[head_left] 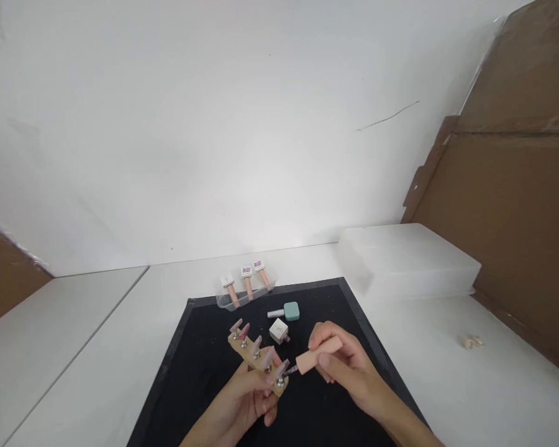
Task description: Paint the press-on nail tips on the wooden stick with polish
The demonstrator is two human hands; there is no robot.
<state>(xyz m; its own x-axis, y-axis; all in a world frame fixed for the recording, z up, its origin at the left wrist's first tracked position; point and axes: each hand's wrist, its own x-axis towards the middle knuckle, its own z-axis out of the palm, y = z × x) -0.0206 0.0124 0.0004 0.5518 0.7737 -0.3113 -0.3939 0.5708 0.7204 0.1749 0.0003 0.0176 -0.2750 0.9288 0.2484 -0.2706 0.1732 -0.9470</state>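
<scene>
While the left hand (246, 397) grips the wooden nail-tip holder (257, 362) from below, the holder's long axis runs diagonally from upper left to lower right, with its five nail tips pointing up and away. The right hand (340, 366) is closed around a pink brush cap (317, 355), lying near horizontal, brush end pointing left at the lowest tip. Both are above the black mat (200, 366) on the counter (447, 372). An open polish bottle (278, 330) stands just beyond.
</scene>
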